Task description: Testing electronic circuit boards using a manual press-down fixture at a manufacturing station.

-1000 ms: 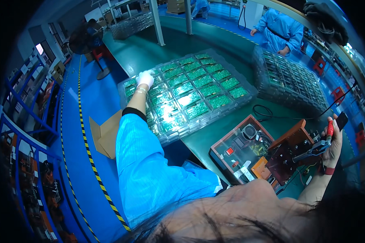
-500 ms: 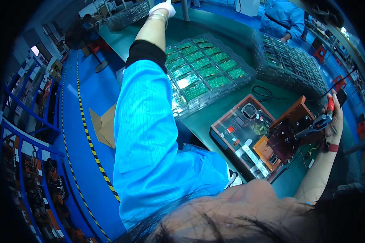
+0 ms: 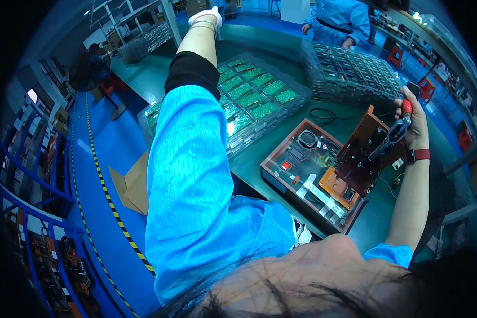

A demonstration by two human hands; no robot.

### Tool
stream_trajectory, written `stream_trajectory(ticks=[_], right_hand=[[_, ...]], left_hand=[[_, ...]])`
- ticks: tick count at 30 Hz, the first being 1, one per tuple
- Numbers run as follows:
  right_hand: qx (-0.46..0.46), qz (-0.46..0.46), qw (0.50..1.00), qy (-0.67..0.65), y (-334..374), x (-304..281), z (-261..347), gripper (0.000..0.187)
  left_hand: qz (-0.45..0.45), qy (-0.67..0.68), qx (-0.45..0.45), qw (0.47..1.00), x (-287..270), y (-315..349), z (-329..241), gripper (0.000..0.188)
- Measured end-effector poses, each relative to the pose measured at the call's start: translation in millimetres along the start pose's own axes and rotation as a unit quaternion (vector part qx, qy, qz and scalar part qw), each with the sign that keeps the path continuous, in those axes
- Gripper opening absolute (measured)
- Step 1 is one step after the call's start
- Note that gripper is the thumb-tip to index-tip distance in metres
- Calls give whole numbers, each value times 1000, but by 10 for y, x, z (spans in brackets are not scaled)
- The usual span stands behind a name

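Note:
My left hand (image 3: 206, 17), in a white glove, is stretched far out over the back of the green table (image 3: 143, 79), past the clear tray of green circuit boards (image 3: 254, 95); I cannot tell whether it holds anything. My right hand (image 3: 414, 123) grips the red-tipped lever (image 3: 400, 124) of a brown press fixture (image 3: 367, 153). The fixture stands raised over a red-framed test box (image 3: 307, 169) with a round speaker and a red button inside.
A stack of trays with more boards (image 3: 350, 74) sits at the back right. A person in blue (image 3: 340, 20) works at the far side. Cardboard (image 3: 130, 183) lies on the blue floor beside a yellow-black tape line. Shelving racks stand at left.
My left arm has swung up from the circuit board tray and reached far toward the back of the table. My right hand stays on the fixture lever.

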State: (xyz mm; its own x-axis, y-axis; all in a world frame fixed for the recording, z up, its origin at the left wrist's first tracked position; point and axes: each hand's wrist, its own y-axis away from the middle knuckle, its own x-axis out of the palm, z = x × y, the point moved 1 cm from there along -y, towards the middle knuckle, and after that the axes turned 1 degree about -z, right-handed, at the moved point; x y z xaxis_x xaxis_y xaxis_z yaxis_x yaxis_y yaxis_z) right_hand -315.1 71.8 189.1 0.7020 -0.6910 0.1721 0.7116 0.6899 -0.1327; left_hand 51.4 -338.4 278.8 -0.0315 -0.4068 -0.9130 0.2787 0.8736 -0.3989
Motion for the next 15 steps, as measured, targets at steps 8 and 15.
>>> stream_trajectory(ticks=[8, 15], right_hand=[[-6, 8, 1000, -7, -32, -29, -35, 44], [-1, 15, 1000, -10, -1, -109, -21, 45]], left_hand=[[50, -14, 40, 998, 129, 39, -81, 49], [87, -40, 369, 924, 166, 1004, -1080, 55]])
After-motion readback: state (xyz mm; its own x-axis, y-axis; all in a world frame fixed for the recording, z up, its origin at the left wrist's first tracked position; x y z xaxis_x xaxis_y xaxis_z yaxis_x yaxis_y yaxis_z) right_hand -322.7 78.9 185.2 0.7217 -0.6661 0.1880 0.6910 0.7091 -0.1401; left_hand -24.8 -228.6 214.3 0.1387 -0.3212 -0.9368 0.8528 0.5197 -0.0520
